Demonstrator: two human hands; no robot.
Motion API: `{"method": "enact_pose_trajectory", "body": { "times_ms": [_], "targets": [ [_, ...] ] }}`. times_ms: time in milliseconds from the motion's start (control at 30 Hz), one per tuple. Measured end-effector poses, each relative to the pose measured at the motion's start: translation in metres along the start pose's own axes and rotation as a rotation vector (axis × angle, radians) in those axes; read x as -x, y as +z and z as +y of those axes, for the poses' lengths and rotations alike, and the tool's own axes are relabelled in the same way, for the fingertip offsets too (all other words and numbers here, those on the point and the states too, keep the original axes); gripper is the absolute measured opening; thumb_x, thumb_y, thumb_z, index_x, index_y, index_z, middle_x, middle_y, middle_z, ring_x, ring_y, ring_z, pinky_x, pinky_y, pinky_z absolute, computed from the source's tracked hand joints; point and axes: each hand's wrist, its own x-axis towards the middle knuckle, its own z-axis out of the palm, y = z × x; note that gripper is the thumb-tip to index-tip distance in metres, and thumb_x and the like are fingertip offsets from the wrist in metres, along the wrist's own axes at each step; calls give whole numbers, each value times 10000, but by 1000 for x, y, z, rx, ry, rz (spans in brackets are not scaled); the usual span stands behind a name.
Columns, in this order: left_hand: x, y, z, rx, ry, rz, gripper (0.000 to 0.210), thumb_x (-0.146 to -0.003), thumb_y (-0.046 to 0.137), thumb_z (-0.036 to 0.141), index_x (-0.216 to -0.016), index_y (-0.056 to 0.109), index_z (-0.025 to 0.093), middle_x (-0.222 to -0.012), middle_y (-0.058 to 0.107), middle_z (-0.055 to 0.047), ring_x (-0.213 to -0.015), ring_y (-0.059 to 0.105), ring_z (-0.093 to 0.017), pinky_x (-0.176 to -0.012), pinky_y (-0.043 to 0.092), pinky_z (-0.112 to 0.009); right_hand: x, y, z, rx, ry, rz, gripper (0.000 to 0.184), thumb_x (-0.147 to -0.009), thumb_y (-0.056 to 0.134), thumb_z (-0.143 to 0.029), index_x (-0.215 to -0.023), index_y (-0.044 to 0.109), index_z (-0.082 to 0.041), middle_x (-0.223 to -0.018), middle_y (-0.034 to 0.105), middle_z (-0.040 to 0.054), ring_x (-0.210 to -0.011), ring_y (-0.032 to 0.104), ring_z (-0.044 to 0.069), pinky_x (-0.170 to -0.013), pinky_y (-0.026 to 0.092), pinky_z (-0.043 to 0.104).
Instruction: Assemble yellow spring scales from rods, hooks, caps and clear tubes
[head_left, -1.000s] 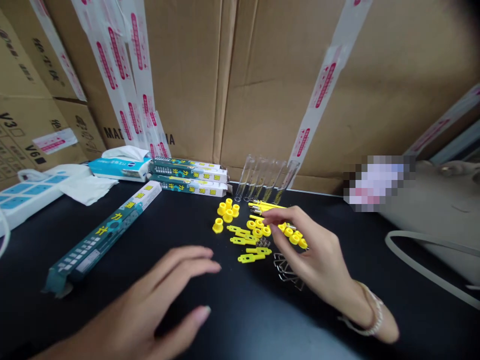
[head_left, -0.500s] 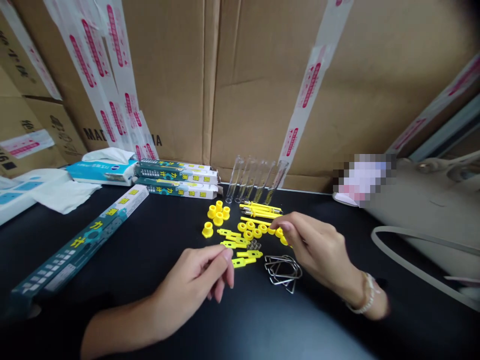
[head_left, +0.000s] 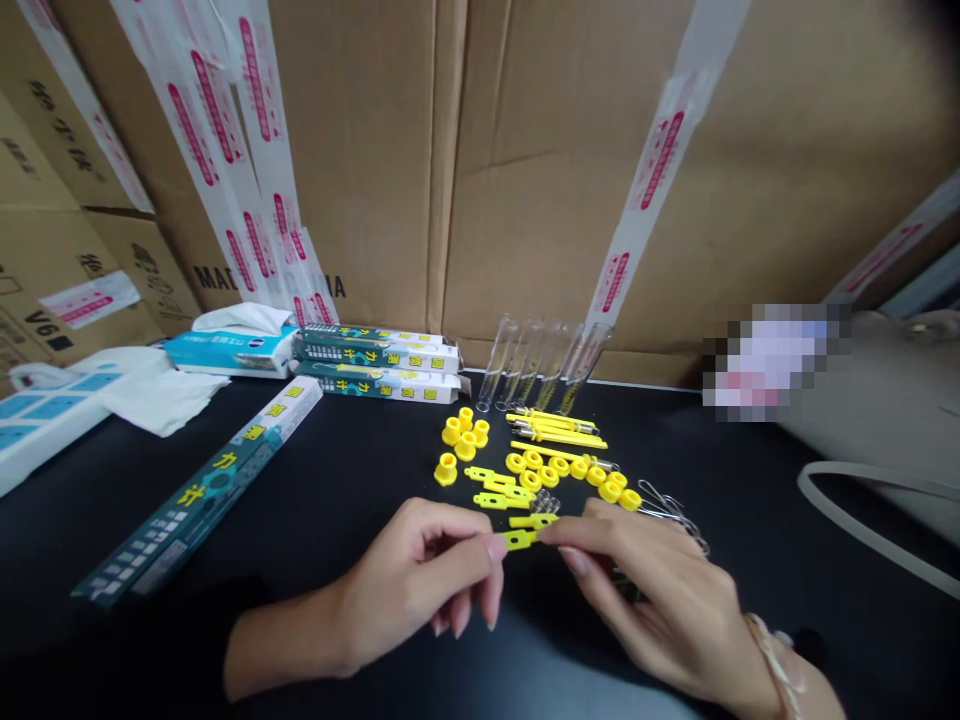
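Note:
My left hand [head_left: 431,565] has thumb and index finger pressed together at the left end of a yellow slotted piece [head_left: 519,540]; whether they grip it is hidden. At that piece's right end is the index fingertip of my right hand [head_left: 649,590], its thumb apart below and no object visible between them. Other yellow slotted pieces [head_left: 491,501] lie just beyond, beside small metal springs [head_left: 546,502]. Bent wire pieces [head_left: 671,515] show past my right hand, which hides part of the wire near it.
Behind are yellow rings [head_left: 559,466], yellow flanged caps [head_left: 466,445], yellow rods [head_left: 562,430] with metal ends and upright clear tubes [head_left: 529,365]. Printed boxes [head_left: 382,385] and a tissue pack [head_left: 232,350] stand left. A grey bag [head_left: 885,420] is at right, cardboard [head_left: 375,200] behind.
My right hand has come down from the yellow rings and rods to the slotted pieces, covering wire pieces seen earlier. My left hand stays by the same slotted piece. The view has shifted slightly.

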Motion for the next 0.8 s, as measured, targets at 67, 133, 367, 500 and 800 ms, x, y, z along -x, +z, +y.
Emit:
{"method": "enact_pose_trajectory", "body": {
  "times_ms": [67, 133, 367, 500, 800],
  "targets": [
    [0, -5, 0, -31, 26, 34, 423, -919, 504, 432, -579, 538, 183, -519, 486, 28, -408, 398, -81, -384, 284, -202, 0, 3, 1, -9, 46, 2, 198, -954, 526, -63, -1095, 598, -181, -773, 652, 23, -637, 601, 139, -585, 479, 268],
    [-2, -11, -1, -160, 109, 98, 421, -934, 497, 399, -580, 555, 179, -506, 487, 33, -409, 417, -80, -404, 302, -204, -4, 3, 7, 27, 62, -1, 187, -947, 543, -64, -1083, 599, -178, -801, 662, 34, -676, 608, 151, -612, 493, 281],
    [-15, -27, -8, -536, 233, 379, 400, -956, 464, 319, -597, 568, 178, -479, 471, 54, -431, 423, -79, -462, 309, -210, -42, -5, 38, 359, -153, -54, 134, -947, 524, -91, -1020, 620, -149, -866, 713, 96, -759, 619, 223, -677, 531, 368],
    [-17, -31, -8, -654, 262, 393, 382, -946, 476, 297, -598, 581, 177, -519, 507, 48, -458, 442, -80, -478, 316, -210, -36, 0, 33, 361, -98, -117, 144, -949, 523, -89, -1055, 614, -124, -976, 696, 138, -904, 603, 272, -778, 527, 443],
    [-17, -32, -5, -499, 200, 400, 407, -961, 441, 389, -631, 569, 188, -452, 438, 66, -444, 421, -99, -505, 343, -228, -22, 14, 30, 152, 34, -65, 183, -955, 509, -91, -1061, 624, -187, -990, 703, 92, -934, 615, 241, -824, 518, 420]
  ]
}}
